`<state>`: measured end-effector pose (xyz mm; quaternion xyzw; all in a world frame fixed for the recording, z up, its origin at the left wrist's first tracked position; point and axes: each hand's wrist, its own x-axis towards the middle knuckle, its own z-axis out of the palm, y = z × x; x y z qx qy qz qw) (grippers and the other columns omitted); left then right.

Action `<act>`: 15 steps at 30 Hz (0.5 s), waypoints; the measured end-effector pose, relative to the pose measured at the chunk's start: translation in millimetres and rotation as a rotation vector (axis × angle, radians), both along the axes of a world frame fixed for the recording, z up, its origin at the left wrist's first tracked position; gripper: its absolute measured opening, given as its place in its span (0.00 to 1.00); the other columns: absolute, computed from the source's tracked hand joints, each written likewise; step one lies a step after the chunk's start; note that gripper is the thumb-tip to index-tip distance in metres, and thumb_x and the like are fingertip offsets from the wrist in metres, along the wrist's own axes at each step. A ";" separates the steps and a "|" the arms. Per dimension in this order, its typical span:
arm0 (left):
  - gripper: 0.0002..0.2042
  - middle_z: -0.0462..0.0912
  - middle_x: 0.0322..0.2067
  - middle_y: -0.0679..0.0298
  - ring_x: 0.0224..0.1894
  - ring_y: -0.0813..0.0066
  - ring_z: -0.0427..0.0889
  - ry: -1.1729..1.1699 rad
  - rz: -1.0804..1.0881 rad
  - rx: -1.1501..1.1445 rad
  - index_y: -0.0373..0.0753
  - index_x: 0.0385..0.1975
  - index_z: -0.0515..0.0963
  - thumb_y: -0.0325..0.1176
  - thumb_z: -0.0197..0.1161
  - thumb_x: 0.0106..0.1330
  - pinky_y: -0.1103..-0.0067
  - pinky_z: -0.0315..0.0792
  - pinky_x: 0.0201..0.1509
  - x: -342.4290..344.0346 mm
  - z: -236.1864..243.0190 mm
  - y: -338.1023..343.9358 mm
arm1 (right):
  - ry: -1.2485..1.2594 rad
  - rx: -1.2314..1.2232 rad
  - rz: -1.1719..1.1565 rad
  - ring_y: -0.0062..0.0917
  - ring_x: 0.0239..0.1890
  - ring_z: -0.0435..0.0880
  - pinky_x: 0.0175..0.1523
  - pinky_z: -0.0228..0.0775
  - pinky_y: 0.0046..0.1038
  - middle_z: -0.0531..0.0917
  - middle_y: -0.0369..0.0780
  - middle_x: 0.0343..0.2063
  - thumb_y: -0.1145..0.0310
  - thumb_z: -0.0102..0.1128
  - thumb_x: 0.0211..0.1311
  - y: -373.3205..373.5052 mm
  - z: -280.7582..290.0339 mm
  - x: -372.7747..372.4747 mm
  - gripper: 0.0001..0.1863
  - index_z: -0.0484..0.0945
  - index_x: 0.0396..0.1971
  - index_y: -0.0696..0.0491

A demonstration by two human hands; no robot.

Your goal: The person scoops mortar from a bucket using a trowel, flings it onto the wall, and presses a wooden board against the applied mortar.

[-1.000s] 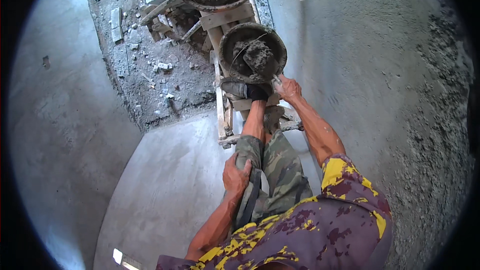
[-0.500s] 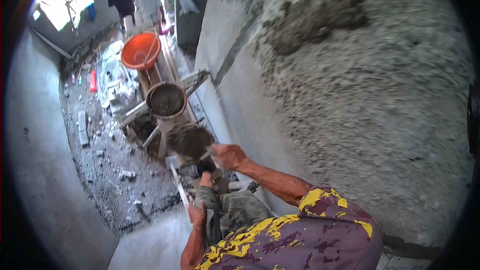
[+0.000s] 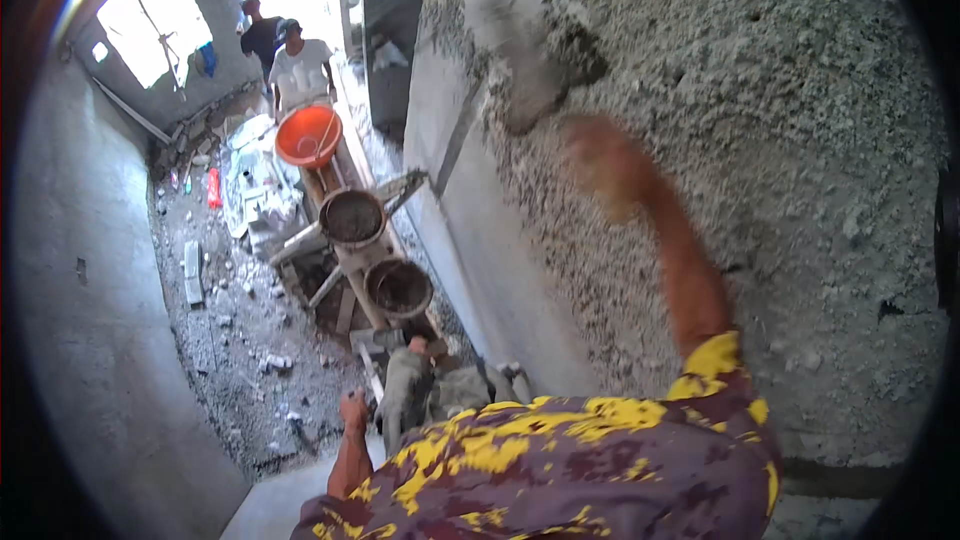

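My right hand (image 3: 605,165) is raised against the rough wall (image 3: 800,200), blurred by motion. Its fingers are closed around the handle of a trowel (image 3: 525,75), whose smeared grey blade lies against the wall next to a dark patch of wet mortar (image 3: 580,52). Low down, my left hand (image 3: 353,410) is closed on the near end of a narrow pale strip (image 3: 370,372), which points away from me. Beyond that hand are two round buckets of mortar, the nearer bucket (image 3: 398,288) and the farther bucket (image 3: 352,217), both on a plank scaffold (image 3: 350,265).
An orange basin (image 3: 310,135) sits at the scaffold's far end. Two people (image 3: 300,70) stand behind it near the bright opening. Rubble and plastic sheeting (image 3: 250,175) cover the floor at left. A smooth grey wall (image 3: 85,270) bounds the left side.
My right hand has gone up from near the mortar bucket to the wall on the right. The view has shifted, and the two people now stand differently. My left hand still holds the strip.
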<state>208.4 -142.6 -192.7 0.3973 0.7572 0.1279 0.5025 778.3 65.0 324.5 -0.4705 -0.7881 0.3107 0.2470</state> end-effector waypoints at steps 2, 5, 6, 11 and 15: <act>0.24 0.80 0.40 0.45 0.43 0.55 0.80 -0.005 -0.025 -0.045 0.30 0.47 0.75 0.46 0.60 0.60 0.68 0.71 0.47 -3.8 16.8 -1.7 | 0.433 0.072 -0.994 0.18 0.25 0.75 0.30 0.71 0.23 0.75 0.35 0.27 0.56 0.52 0.66 -59.7 44.1 2.6 0.15 0.74 0.30 0.53; 0.23 0.82 0.37 0.45 0.39 0.57 0.82 0.106 -0.137 0.023 0.32 0.44 0.78 0.46 0.60 0.58 0.66 0.73 0.45 -10.6 5.6 -23.9 | 0.331 0.368 -0.851 0.17 0.16 0.69 0.24 0.64 0.23 0.70 0.33 0.17 0.56 0.49 0.68 -105.1 107.6 -59.8 0.16 0.71 0.26 0.52; 0.22 0.82 0.34 0.46 0.36 0.56 0.82 0.115 -0.087 -0.198 0.32 0.40 0.79 0.47 0.60 0.57 0.66 0.74 0.43 -17.6 17.6 -37.2 | 0.314 0.321 -0.881 0.17 0.16 0.69 0.24 0.64 0.23 0.70 0.33 0.17 0.56 0.49 0.68 -125.7 95.7 -80.4 0.16 0.71 0.26 0.52; 0.21 0.82 0.31 0.48 0.35 0.58 0.82 -0.033 -0.087 -0.029 0.30 0.33 0.80 0.46 0.62 0.57 0.68 0.72 0.40 50.5 6.2 4.5 | -0.119 -0.482 -0.846 0.30 0.23 0.77 0.30 0.69 0.32 0.77 0.41 0.19 0.56 0.52 0.64 -130.6 -107.0 -53.5 0.17 0.73 0.27 0.57; 0.42 0.74 0.53 0.45 0.56 0.49 0.72 0.086 -0.289 -0.261 0.30 0.56 0.67 0.59 0.65 0.49 0.66 0.66 0.60 82.7 -36.4 -20.3 | -0.421 -0.808 -0.575 0.52 0.37 0.79 0.42 0.70 0.46 0.80 0.55 0.31 0.58 0.52 0.58 -127.4 -367.3 -103.8 0.18 0.73 0.38 0.57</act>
